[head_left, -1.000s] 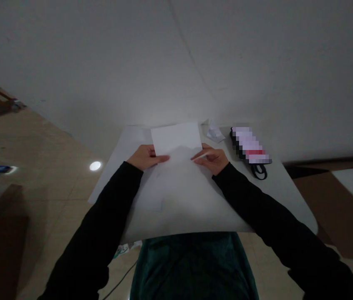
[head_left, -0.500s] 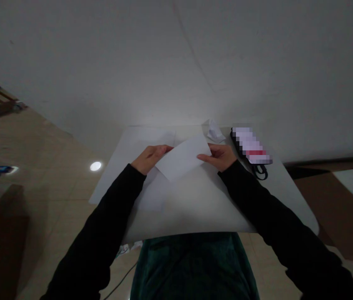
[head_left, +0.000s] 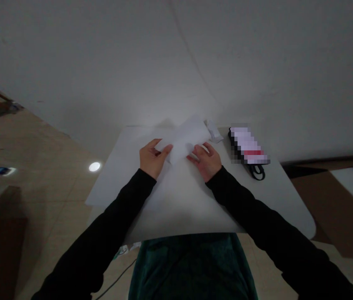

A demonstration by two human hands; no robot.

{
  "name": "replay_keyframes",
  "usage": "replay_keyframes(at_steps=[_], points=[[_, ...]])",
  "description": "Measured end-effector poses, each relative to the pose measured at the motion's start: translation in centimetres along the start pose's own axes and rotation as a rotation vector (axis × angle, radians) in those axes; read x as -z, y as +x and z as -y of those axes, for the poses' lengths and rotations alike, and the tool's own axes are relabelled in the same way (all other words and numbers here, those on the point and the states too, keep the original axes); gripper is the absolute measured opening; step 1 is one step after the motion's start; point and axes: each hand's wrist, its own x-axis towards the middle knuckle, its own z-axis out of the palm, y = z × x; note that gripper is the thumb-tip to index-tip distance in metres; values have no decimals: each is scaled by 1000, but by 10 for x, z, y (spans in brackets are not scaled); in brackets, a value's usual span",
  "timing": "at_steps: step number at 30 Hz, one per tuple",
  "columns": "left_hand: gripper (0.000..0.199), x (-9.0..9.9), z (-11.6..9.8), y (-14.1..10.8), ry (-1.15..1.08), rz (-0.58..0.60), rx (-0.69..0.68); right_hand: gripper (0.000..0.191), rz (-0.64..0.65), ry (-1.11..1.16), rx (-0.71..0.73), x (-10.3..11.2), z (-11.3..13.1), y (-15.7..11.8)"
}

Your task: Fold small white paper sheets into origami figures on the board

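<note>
While two black sleeves (head_left: 123, 200) reached over the white table (head_left: 114, 187), a sheet of white paper (head_left: 189, 137) lay between the hands, slanted toward the far edge of the table. Noted the left grip (head_left: 153, 158) spread and open, not pinching, its fingertips (head_left: 167, 148) at the sheet's near left corner. The right grip (head_left: 206, 160) was likewise spread, its fingertips (head_left: 195, 151) on the sheet's near edge. Could not tell whether either thumb lay beneath the paper. A small crumpled piece of white paper (head_left: 214, 131) sat just beside the sheet's far end. Farther right lay a pixelated, blurred packet (head_left: 247, 143), contents impossible to read, with a black cord loop (head_left: 257, 173) at its near end, well apart from the right grip. Beige floor tiles (head_left: 54, 166) showed beyond the table's left side.
</note>
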Motion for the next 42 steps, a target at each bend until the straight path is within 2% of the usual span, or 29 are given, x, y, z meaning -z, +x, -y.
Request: replay_keyframes(at_steps=[2,4,7,10,11,15,17,20,22,25,27,30,33,35,42], points=[[30,-9,-2,-7,33,104,-92,57,2,-48,84,-4,0,1],[38,-13,-5,-14,113,180,-182,58,3,-129,194,-5,1,1],[41,-14,-12,-21,208,202,-263,60,2,-252,312,-1,4,2],[15,-13,-20,-22,244,171,-310,59,35,-371,378,0,9,0],[13,-13,-22,-21,243,149,-320,58,58,-402,390,-1,11,-1],[26,-11,-25,-17,144,32,-314,52,156,-395,424,-17,18,-7],[26,-10,-25,-16,90,-44,-323,49,209,-378,459,-25,19,-10],[21,-12,-23,-18,16,-113,-335,48,267,-469,483,-27,15,-13],[21,-15,-21,-21,-33,-85,-322,53,222,-542,508,-23,12,-13],[21,-22,-17,-25,-98,65,-261,72,57,-573,589,-15,6,-11],[20,-27,-15,-25,-138,118,-231,77,-7,-579,629,-11,3,-10],[18,-32,-15,-24,-219,119,-243,60,2,-605,650,-9,1,-9],[29,-34,-15,-22,-319,200,-247,44,44,-642,620,-9,1,-11],[29,-33,-15,-21,-335,216,-233,39,39,-648,603,-10,2,-12],[29,-25,-21,-20,-249,65,-256,29,63,-592,580,-14,10,-19]])
